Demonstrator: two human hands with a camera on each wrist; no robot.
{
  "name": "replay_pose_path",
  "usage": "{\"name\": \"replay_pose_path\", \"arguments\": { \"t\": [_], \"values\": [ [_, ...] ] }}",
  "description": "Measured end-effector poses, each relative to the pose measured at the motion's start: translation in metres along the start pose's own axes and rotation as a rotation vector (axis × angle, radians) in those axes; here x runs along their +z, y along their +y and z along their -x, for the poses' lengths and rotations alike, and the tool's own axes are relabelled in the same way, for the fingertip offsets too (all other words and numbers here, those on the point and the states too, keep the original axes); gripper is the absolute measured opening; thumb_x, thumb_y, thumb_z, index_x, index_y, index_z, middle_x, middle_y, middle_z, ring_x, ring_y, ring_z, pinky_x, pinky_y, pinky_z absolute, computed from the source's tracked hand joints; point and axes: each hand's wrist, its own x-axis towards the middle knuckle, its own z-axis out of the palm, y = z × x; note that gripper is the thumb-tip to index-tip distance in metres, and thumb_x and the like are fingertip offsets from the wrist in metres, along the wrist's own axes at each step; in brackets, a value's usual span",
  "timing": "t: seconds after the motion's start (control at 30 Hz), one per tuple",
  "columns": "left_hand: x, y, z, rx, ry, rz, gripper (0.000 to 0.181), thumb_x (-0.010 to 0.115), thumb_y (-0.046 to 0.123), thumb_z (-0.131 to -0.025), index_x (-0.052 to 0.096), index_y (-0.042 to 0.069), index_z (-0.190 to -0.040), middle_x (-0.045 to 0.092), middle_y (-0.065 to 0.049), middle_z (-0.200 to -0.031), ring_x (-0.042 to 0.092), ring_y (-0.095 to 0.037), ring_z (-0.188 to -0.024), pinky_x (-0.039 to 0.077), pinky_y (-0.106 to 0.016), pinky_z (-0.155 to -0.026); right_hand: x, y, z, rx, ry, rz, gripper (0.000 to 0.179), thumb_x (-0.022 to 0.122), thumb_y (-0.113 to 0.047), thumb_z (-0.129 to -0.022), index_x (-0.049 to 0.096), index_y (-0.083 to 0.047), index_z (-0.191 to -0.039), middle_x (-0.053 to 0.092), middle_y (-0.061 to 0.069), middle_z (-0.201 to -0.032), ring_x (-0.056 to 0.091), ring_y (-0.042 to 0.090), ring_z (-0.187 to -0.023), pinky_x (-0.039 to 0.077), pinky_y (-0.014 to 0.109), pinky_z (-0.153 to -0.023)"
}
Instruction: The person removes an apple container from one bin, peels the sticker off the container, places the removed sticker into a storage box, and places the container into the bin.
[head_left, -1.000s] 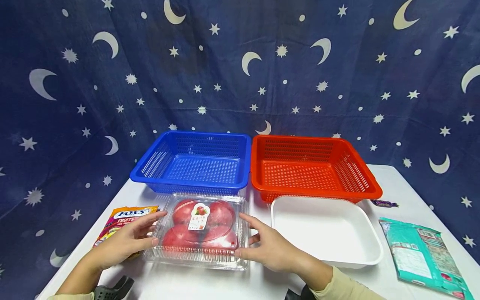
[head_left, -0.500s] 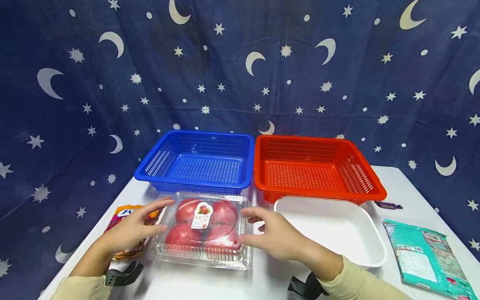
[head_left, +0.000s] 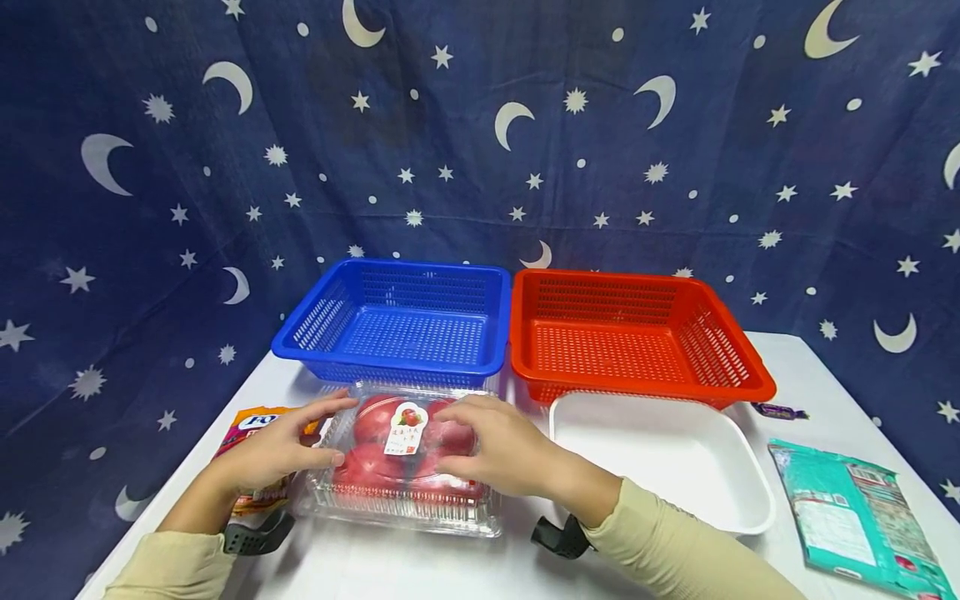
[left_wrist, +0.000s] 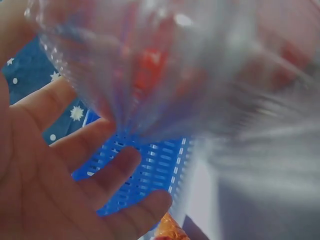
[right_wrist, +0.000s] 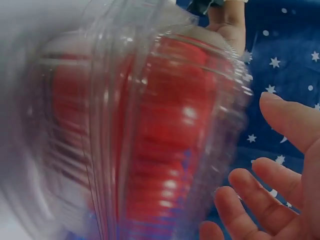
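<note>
A clear plastic clamshell box (head_left: 405, 521) lies on the white table, several round red fruits (head_left: 371, 467) inside. A white label (head_left: 404, 429) with a fruit picture is stuck to its lid. My left hand (head_left: 273, 454) is at the box's left side, its fingers spread and slightly bent in the left wrist view. Over the lid's right part is my right hand (head_left: 510, 450); in the right wrist view its fingers (right_wrist: 255, 192) are loosely bent and apart from the box wall. Partly behind my left hand lies an orange and dark red Fox's candy bag (head_left: 251, 423).
Behind the box stand a blue basket (head_left: 397, 367) and a red basket (head_left: 637, 383), side by side. A white tray (head_left: 660, 467) sits to the right. Further right lie a teal packet (head_left: 832, 508) and a small purple wrapped candy (head_left: 780, 411). A patterned cloth hangs behind.
My right hand has moved left from the box's right side to over its lid. My left hand stays by the left side. The view has shifted slightly.
</note>
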Motion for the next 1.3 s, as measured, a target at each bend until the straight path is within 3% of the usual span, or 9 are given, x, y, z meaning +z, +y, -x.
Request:
{"name": "replay_pose_path", "arguments": {
  "t": [0.13, 0.3, 0.5, 0.6, 0.7, 0.83, 0.93, 1.3],
  "values": [
    [-0.001, -0.003, 0.002, 0.028, -0.006, 0.034, 0.066, 0.076, 0.012, -0.087, 0.047, 0.0, -0.145, 0.024, -0.028, -0.159, 0.016, -0.053, -0.143, 0.032, -0.019, -0.104, 0.009, -0.001, -0.009, 0.009, -0.02, 0.046, 0.043, 0.079, -0.031, -0.087, 0.069, -0.012, -0.124, 0.066, 0.001, -0.123, 0.056, 0.02, -0.122, 0.041, 0.044, -0.107],
    [-0.001, -0.002, 0.003, 0.035, -0.011, 0.046, 0.067, 0.076, 0.011, -0.087, 0.046, -0.001, -0.146, 0.025, -0.029, -0.158, 0.019, -0.054, -0.142, 0.031, -0.015, -0.102, 0.017, -0.002, -0.018, 0.02, -0.041, 0.081, 0.045, 0.077, -0.034, -0.088, 0.068, -0.013, -0.127, 0.066, 0.001, -0.127, 0.055, 0.022, -0.125, 0.039, 0.045, -0.108],
    [0.0, -0.003, 0.002, 0.001, -0.006, 0.038, 0.068, 0.075, 0.013, -0.088, 0.045, -0.001, -0.146, 0.027, -0.03, -0.157, 0.021, -0.054, -0.142, 0.032, -0.016, -0.101, 0.026, 0.0, -0.024, 0.002, -0.033, 0.112, 0.043, 0.078, -0.033, -0.088, 0.07, -0.014, -0.126, 0.068, -0.001, -0.125, 0.057, 0.021, -0.119, 0.043, 0.042, -0.102],
    [0.0, -0.004, 0.002, -0.008, -0.001, 0.025, 0.068, 0.075, 0.014, -0.088, 0.045, -0.001, -0.146, 0.029, -0.029, -0.156, 0.023, -0.054, -0.141, 0.035, -0.022, -0.104, 0.03, 0.001, -0.025, -0.005, -0.031, 0.126, 0.044, 0.079, -0.034, -0.087, 0.07, -0.015, -0.126, 0.068, -0.003, -0.123, 0.057, 0.019, -0.116, 0.043, 0.041, -0.1],
    [0.001, -0.003, 0.003, -0.004, 0.004, 0.006, 0.068, 0.075, 0.014, -0.088, 0.045, -0.001, -0.147, 0.03, -0.03, -0.155, 0.025, -0.055, -0.14, 0.038, -0.036, -0.107, 0.033, 0.001, -0.026, -0.003, -0.017, 0.143, 0.045, 0.079, -0.036, -0.086, 0.071, -0.016, -0.126, 0.068, -0.003, -0.123, 0.058, 0.019, -0.116, 0.043, 0.04, -0.1],
    [0.001, -0.002, 0.003, 0.0, -0.002, 0.009, 0.068, 0.075, 0.014, -0.089, 0.044, -0.001, -0.147, 0.03, -0.03, -0.155, 0.025, -0.056, -0.139, 0.034, -0.061, -0.106, 0.035, 0.001, -0.025, -0.004, 0.027, 0.15, 0.041, 0.078, -0.035, -0.087, 0.072, -0.017, -0.123, 0.07, -0.004, -0.12, 0.059, 0.018, -0.116, 0.044, 0.04, -0.1],
    [0.001, -0.002, 0.004, -0.012, -0.007, 0.022, 0.068, 0.074, 0.015, -0.089, 0.043, -0.001, -0.148, 0.03, -0.03, -0.155, 0.025, -0.058, -0.138, 0.03, -0.069, -0.104, 0.037, 0.002, -0.025, -0.014, 0.059, 0.153, 0.038, 0.078, -0.035, -0.087, 0.072, -0.017, -0.121, 0.071, -0.005, -0.118, 0.06, 0.018, -0.115, 0.045, 0.038, -0.099],
    [0.003, -0.004, 0.003, -0.012, -0.004, 0.045, 0.068, 0.073, 0.013, -0.09, 0.042, -0.003, -0.148, 0.026, -0.032, -0.156, 0.022, -0.06, -0.138, 0.026, -0.072, -0.104, 0.043, 0.004, -0.024, -0.077, 0.14, 0.25, 0.032, 0.076, -0.034, -0.089, 0.074, -0.017, -0.116, 0.073, -0.004, -0.11, 0.064, 0.017, -0.103, 0.049, 0.035, -0.09]
  ]
}}
